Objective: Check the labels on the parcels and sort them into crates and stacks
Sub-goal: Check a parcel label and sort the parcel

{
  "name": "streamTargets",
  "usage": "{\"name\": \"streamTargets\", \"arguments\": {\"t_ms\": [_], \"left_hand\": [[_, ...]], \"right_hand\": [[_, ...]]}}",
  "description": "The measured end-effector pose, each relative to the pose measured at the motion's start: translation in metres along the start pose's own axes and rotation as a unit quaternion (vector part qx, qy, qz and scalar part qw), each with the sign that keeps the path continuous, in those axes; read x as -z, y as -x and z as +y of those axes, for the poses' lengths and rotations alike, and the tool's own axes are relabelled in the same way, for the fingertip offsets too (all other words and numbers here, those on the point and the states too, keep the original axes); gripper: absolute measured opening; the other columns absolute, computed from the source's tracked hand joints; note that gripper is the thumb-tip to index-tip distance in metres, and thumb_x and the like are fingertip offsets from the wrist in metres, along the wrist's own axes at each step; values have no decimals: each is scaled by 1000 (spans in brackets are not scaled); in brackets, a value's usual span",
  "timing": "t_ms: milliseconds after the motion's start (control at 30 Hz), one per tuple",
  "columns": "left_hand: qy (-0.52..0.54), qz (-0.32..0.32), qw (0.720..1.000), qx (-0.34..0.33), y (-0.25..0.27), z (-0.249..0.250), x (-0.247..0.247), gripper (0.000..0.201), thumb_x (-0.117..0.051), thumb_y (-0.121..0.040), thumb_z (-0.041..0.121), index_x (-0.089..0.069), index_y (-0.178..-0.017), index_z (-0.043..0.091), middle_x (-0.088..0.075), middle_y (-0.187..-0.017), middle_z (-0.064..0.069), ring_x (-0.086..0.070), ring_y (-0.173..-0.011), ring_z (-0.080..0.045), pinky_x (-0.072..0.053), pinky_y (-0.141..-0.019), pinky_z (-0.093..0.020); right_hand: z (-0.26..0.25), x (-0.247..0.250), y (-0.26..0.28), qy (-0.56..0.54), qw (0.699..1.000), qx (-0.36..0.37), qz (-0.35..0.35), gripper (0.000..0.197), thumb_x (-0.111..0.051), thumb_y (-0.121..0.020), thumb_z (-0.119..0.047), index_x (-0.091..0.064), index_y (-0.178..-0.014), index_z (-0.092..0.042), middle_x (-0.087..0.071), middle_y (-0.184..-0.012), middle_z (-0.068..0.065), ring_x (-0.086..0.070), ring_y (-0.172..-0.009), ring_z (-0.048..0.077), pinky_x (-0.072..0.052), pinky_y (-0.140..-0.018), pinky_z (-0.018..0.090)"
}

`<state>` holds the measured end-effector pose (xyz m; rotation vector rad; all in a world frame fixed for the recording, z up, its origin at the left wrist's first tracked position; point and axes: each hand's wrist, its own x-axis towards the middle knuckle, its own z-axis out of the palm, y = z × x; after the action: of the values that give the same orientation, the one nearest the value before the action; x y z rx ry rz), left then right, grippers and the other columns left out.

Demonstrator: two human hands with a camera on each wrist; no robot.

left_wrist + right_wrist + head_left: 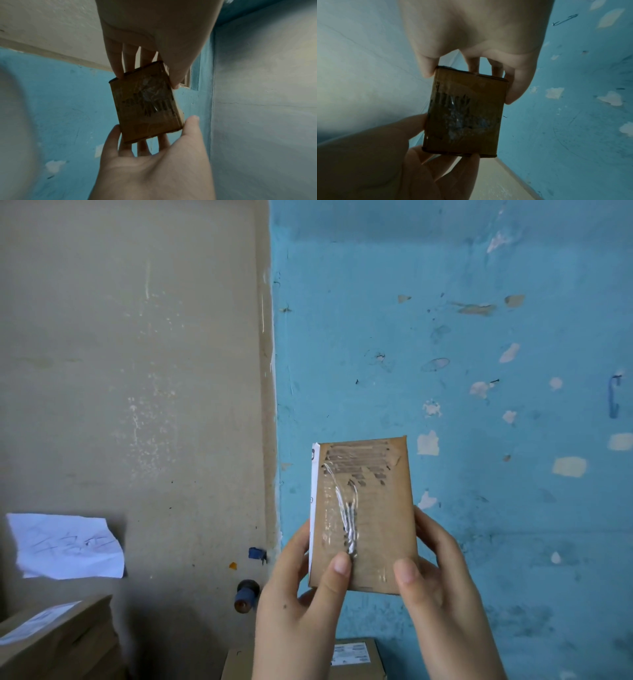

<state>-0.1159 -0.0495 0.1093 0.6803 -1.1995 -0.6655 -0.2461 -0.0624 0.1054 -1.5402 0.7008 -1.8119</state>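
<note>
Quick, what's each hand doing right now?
Left hand: holding the parcel, thumb on its front.
Right hand: holding the same parcel, thumb on its front.

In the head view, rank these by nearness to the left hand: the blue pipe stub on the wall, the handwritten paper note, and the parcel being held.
1. Small cardboard parcel: gripped by the left hand.
2. Blue pipe stub: just left of it.
3. Handwritten paper note: far left on the wall.

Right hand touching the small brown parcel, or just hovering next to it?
Touching. Head view: the right hand grips the small brown parcel, thumb pressed on its front face, fingers wrapped behind its right edge.
</note>
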Motion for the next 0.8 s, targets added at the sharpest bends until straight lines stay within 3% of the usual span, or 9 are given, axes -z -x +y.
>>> {"name": "streamTargets", "arguments": {"t_ms": [133, 233, 300, 400, 467, 533, 600, 700, 800], "left_hand": [[-25, 42, 999, -9, -2, -2, 3, 35, -77, -74, 42, -62, -106, 40, -75, -97, 13, -70, -94, -7, -52, -65, -10], [-45, 54, 997, -21, -2, -8, 6, 44, -72, -71, 56, -61, -113, 51, -70, -116, 11, -68, -105, -14, -58, -77, -26], [-67, 53, 996, -26, -3, -10, 8, 38, -69, -75, 58, -58, -111, 60, -67, -121, 9, -68, -104, -16, -59, -84, -39], [-92, 54, 994, -31, -1, -11, 9, 27, -58, -87, 50, -59, -115, 50, -66, -119, 5, -66, -107, -18, -56, -92, -42], [-89, 37, 995, -14, 1, -7, 8, 38, -58, -81, 61, -54, -117, 51, -62, -124, 13, -62, -113, -9, -56, -90, -28], [-79, 15, 997, 6, 3, -1, 5, 66, -56, -57, 75, -48, -118, 52, -54, -126, 23, -55, -113, 8, -51, -80, -8], [-80, 0, 997, 22, 5, 1, 3, 82, -60, -45, 81, -43, -119, 52, -49, -125, 29, -50, -111, 16, -46, -75, -2], [-70, -12, 997, 36, 4, 0, 2, 77, -64, -47, 73, -41, -118, 54, -53, -120, 30, -55, -107, 15, -50, -77, -8], [-4, -29, 998, 52, 5, 0, 2, 86, -74, -46, 68, -47, -124, 47, -62, -124, 18, -62, -113, -4, -55, -87, -29]], "right_hand": [[2, 3, -1, 0, 1000, 8, 16, 92, -69, -38, -88, -65, -118, -43, -61, -128, 13, -65, -110, 20, -48, -76, 5], [1, 2, 1, 24, 998, 39, 36, 61, -72, -52, -67, -63, -111, -53, -61, -129, 2, -61, -114, 16, -45, -75, 2], [1, 3, 2, 40, 997, 46, 42, 44, -70, -63, -49, -64, -107, -56, -61, -129, -9, -59, -117, 13, -44, -75, 2], [3, 3, 3, 47, 997, 52, 35, 46, -68, -68, -31, -64, -102, -60, -63, -124, -14, -61, -111, 5, -46, -75, 3], [5, 2, 4, 44, 997, 46, 33, 54, -69, -65, -29, -60, -106, -64, -63, -120, -20, -62, -107, 0, -48, -76, 5], [8, 0, 5, 45, 998, 36, 31, 66, -72, -62, -28, -54, -113, -65, -61, -120, -27, -63, -109, 4, -51, -76, 10], [9, -1, 5, 50, 998, 36, 25, 73, -76, -59, -29, -50, -118, -63, -60, -122, -27, -65, -110, 10, -54, -75, 15], [6, -2, 6, 51, 998, 46, 8, 74, -75, -55, -45, -50, -124, -59, -61, -127, -12, -64, -111, 17, -54, -76, 17], [-1, -2, 6, 12, 999, 20, -36, 77, -77, -57, -53, -54, -131, -46, -62, -131, -5, -61, -119, 17, -53, -82, 16]]}}
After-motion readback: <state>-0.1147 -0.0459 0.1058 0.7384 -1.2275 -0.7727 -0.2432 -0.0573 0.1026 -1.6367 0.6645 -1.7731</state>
